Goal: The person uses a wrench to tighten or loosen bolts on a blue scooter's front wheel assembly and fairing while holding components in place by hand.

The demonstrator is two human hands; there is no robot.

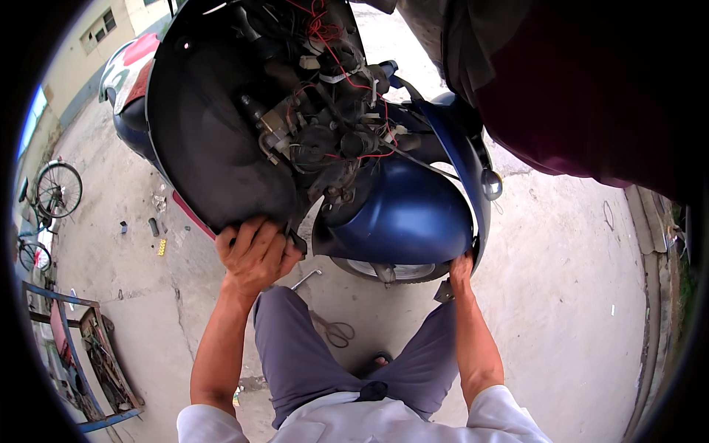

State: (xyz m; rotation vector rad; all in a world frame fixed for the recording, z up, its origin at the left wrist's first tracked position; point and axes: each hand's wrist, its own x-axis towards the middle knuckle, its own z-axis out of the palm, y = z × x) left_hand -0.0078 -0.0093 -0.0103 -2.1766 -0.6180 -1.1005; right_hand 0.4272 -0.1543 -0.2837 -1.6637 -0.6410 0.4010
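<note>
Fingers of the left hand are curled closely over the lower edge of a dull, bowed black panel, the arm stretched forward. The right hand is placed at the lower end of a glossy blue strip — fingertips hidden, their closing cannot be told. Between them, a rounded blue mudguard is set over a wheel.

Left hand gripping black panel by lower edge, right hand at blue panel bottom, red wires exposed.
</note>
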